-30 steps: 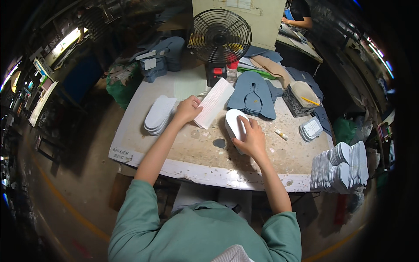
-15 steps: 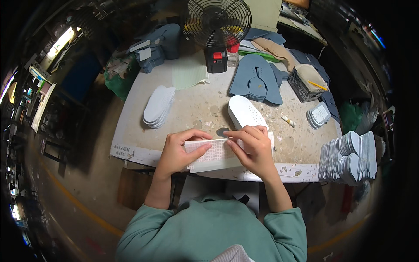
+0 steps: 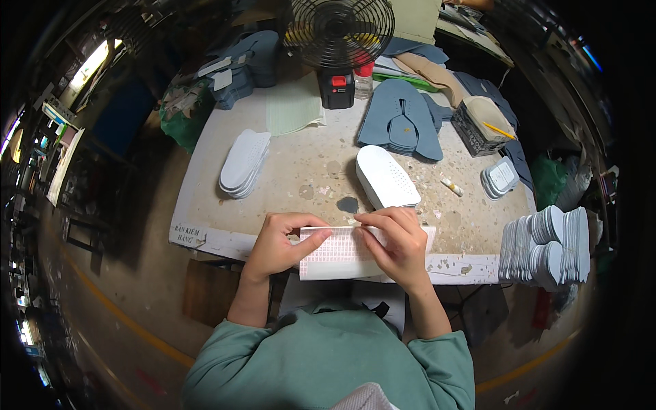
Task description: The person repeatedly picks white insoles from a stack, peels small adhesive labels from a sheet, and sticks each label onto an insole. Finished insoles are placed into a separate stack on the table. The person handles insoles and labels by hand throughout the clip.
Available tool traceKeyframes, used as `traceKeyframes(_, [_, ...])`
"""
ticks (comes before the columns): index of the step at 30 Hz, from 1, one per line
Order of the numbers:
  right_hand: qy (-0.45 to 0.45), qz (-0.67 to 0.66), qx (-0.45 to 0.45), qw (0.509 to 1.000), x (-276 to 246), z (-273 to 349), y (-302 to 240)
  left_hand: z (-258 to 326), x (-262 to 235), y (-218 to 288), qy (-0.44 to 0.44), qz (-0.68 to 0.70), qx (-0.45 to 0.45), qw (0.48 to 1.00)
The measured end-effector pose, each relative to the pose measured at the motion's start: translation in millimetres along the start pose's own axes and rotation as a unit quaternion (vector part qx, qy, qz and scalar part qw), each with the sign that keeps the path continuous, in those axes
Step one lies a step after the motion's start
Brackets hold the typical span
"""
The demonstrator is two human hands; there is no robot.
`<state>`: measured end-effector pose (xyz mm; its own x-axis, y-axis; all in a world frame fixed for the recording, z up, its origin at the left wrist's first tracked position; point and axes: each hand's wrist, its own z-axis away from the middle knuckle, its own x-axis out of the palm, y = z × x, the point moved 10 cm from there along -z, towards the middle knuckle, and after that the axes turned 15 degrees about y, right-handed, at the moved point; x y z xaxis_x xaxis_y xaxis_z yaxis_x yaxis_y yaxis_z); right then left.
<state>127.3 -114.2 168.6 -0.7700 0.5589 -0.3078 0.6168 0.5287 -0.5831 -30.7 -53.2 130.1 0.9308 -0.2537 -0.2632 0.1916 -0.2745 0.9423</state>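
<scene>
Close to the table's front edge, both hands are on a white sheet printed with a small pinkish grid, like a sheet of stickers. My left hand pinches its upper left part, thumb on the front and fingers behind. With thumb and index finger close together, my right hand holds the sheet's upper right part; whether a single sticker is between the fingertips is too small to tell. Just beyond the right hand lies a stack of white perforated insoles. A dark grey oval patch is on the tabletop beyond the fingertips.
More white insoles are stacked at left. Blue-grey cut pieces and a fan stand farther back. To the right are a box with a yellow pencil, small pale pieces and tall insole stacks.
The sheet has turned from a slight tilt to nearly level, and its left end has shifted a little to the right. Both hands keep their hold; the insole stacks stay in place.
</scene>
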Motion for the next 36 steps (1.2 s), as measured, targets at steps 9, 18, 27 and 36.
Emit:
traceKeyframes(9, [-0.070, 0.001, -0.005, 0.998, 19.0, 9.1, -0.4, -5.4, 25.8, -1.0, -0.083, -0.048, 0.050, 0.994])
traceKeyframes(18, [-0.021, 0.031, -0.061, 0.997, 14.8, 8.8, -9.6, -5.9, 21.8, -5.3, -0.045, -0.028, 0.028, 0.998])
traceKeyframes(27, [0.004, -0.010, -0.026, 1.000, 16.2, 14.3, -7.6, -4.1, 23.5, -8.9, -0.053, 0.007, 0.025, 0.998])
traceKeyframes(36, [-0.043, -0.024, 0.075, 0.996, 13.0, 18.9, 15.8, -2.0, 22.7, -12.7, -0.059, -0.001, 0.021, 0.998])
